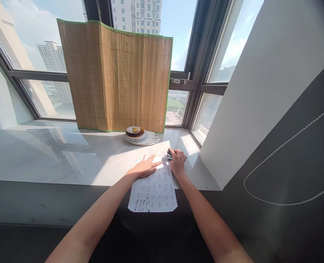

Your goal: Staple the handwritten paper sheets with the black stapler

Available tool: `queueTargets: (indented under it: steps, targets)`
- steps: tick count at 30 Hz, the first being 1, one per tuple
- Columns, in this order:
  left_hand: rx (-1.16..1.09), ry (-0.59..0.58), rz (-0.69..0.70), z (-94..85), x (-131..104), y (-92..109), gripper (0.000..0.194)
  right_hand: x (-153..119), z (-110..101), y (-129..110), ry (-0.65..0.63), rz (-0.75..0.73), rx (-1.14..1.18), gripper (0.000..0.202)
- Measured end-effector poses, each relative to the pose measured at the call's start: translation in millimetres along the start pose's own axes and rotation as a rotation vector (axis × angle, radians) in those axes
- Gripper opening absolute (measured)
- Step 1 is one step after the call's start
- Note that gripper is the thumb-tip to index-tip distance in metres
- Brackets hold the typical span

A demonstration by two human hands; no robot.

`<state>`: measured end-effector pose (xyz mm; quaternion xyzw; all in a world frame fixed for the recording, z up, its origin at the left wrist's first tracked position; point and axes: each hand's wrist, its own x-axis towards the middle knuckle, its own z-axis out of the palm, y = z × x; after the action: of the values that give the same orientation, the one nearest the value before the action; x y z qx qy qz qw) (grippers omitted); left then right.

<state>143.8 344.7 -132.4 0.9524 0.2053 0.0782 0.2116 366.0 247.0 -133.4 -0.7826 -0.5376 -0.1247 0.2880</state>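
left hand point(146, 167): lying flat with fingers spread, palm pressing down on the upper left part of the papers point(154, 188), pinning them to the sill.
right hand point(177, 160): curling over a small dark stapler point(169, 155), fingers wrapped around it and closing on it at the top right corner of the sheets (whether its mouth is actually biting the corner is hidden under the knuckles).
papers: lying on the near edge of the window sill point(55, 153), lower part hanging out over the dark front edge toward the person; at least two handwritten sheets are overlapping, edges not quite lined up.
how the papers are likely handling: light, thin, floppy, sliding easily on the smooth sill; probably creasing if pushed sideways, so the flat palm is looking like the right way to keep them still.
how the stapler is likely handling: small, stiff, hard, needing a firm squeeze from above rather than a fingertip pinch.
where to hold: papers best pressed flat near the corner being worked; stapler best gripped across its top and base.
nearby: a stack of plates point(138, 136) is sitting well apart behind the hands, just in front of a bamboo mat point(118, 76) that is leaning against the window point(27, 44).
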Motion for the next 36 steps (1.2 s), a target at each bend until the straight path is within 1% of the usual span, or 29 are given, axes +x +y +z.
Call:
queueTargets:
  steps: [3, 5, 7, 9, 11, 12, 14, 15, 16, 17, 20, 21, 23, 26, 28, 29, 31, 34, 36]
  targets:
    - [0.011, 0.010, -0.019, -0.9, 0, 0, 0.065, 0, 1, 4, 0.071, 0.107, -0.007, 0.061]
    - [0.006, 0.031, -0.028, -1.6, 0, 2, 0.070, 0, 1, 9, 0.120, 0.212, 0.017, 0.052]
    - [-0.003, 0.044, -0.036, -2.5, -2, 5, 0.069, 1, 2, 17, 0.124, 0.332, 0.069, 0.045]
    - [-0.020, 0.054, -0.043, -3.9, -3, 8, 0.064, 2, 3, 25, 0.084, 0.418, 0.152, 0.039]
    - [-0.039, 0.077, -0.049, -5.7, -4, 10, 0.061, 3, 4, 33, 0.088, 0.458, 0.263, 0.033]
    - [-0.043, 0.098, -0.047, -6.8, -3, 11, 0.059, 4, 4, 34, 0.128, 0.461, 0.323, 0.031]
    - [-0.051, 0.141, -0.038, -8.9, -2, 11, 0.056, 6, 3, 34, 0.239, 0.443, 0.424, 0.031]
    - [-0.059, 0.157, -0.040, -9.7, -1, 10, 0.054, 7, 2, 32, 0.276, 0.419, 0.458, 0.032]
    - [-0.070, 0.168, -0.051, -10.3, 0, 10, 0.052, 7, 1, 29, 0.284, 0.379, 0.483, 0.032]
    - [-0.083, 0.173, -0.072, -10.4, 1, 10, 0.050, 8, 0, 25, 0.259, 0.321, 0.507, 0.031]
    - [-0.107, 0.170, -0.156, -7.3, 2, 10, 0.049, 6, -3, 12, 0.111, 0.117, 0.592, 0.027]
    - [-0.108, 0.168, -0.177, -5.0, 1, 9, 0.049, 5, -3, 6, 0.077, 0.069, 0.625, 0.026]
    - [-0.118, 0.189, -0.204, 0.7, -1, 7, 0.049, 2, -1, -5, 0.043, 0.043, 0.682, 0.023]
    - [-0.159, 0.331, -0.267, 8.8, -7, 1, 0.053, -5, 6, -24, -0.043, 0.039, 0.731, 0.021]
    - [-0.186, 0.413, -0.348, 11.9, -9, -5, 0.050, -9, 10, -33, -0.129, 0.016, 0.728, 0.020]
    - [-0.197, 0.431, -0.382, 12.6, -10, -7, 0.046, -11, 12, -37, -0.159, 0.005, 0.722, 0.019]
    - [-0.221, 0.445, -0.414, 12.9, -10, -11, 0.040, -15, 13, -39, -0.178, -0.029, 0.705, 0.017]
    - [-0.272, 0.485, -0.410, 11.5, -10, -12, 0.033, -19, 11, -37, -0.161, -0.130, 0.651, 0.015]
    - [-0.334, 0.525, -0.404, 9.2, -11, -13, 0.031, -19, 10, -35, -0.161, -0.168, 0.613, 0.014]
